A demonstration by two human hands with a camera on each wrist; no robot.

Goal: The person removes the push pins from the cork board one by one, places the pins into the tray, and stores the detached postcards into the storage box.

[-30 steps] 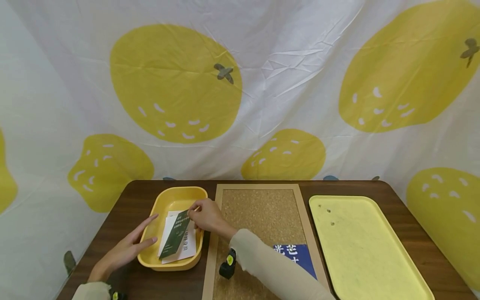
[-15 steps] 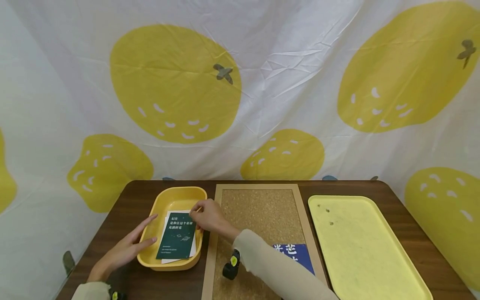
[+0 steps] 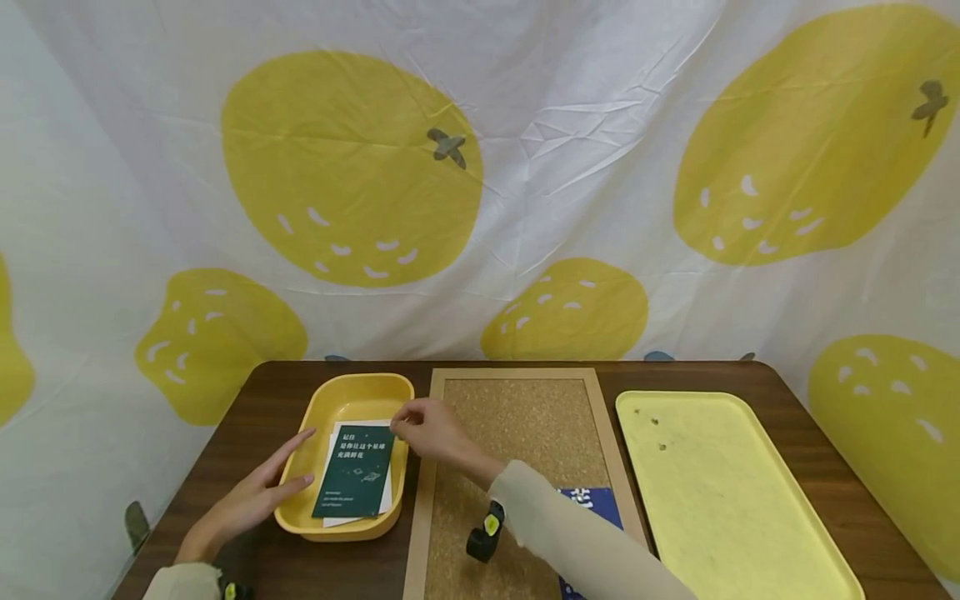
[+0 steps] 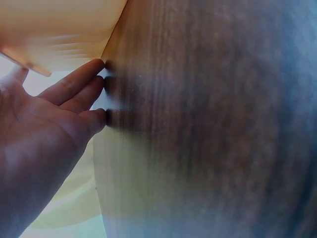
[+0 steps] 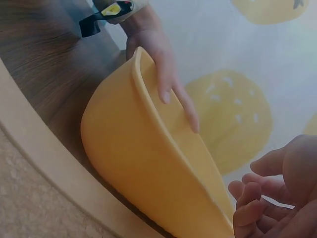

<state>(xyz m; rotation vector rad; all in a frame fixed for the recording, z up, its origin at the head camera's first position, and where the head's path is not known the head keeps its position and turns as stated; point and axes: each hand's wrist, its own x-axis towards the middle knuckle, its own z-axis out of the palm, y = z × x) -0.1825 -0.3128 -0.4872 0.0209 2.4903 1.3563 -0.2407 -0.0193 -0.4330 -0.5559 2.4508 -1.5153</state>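
In the head view, a dark green card (image 3: 354, 472) with white lettering lies flat over white cards (image 3: 387, 495) inside a yellow plastic basin (image 3: 358, 385). My left hand (image 3: 251, 500) is at the basin's left side, its thumb and a finger reaching over the rim. Its other fingertips touch the table in the left wrist view, where the fingers (image 4: 74, 87) look straight. Just above the right rim is my right hand (image 3: 431, 429), beside the card's top right corner. The right wrist view shows its fingers (image 5: 247, 213) loosely bent, with nothing visible between them.
Right of the basin lies a framed cork board (image 3: 517, 417), with a blue card (image 3: 596, 503) on it partly hidden by my right sleeve. A yellow tray (image 3: 731, 492) with a few small dark bits lies farther right. A fruit-print cloth (image 3: 570, 192) hangs behind the table.
The green card was tilted in my right hand and now lies flat on the white cards. My right hand has let go and shifted slightly right; my left hand has stayed put.
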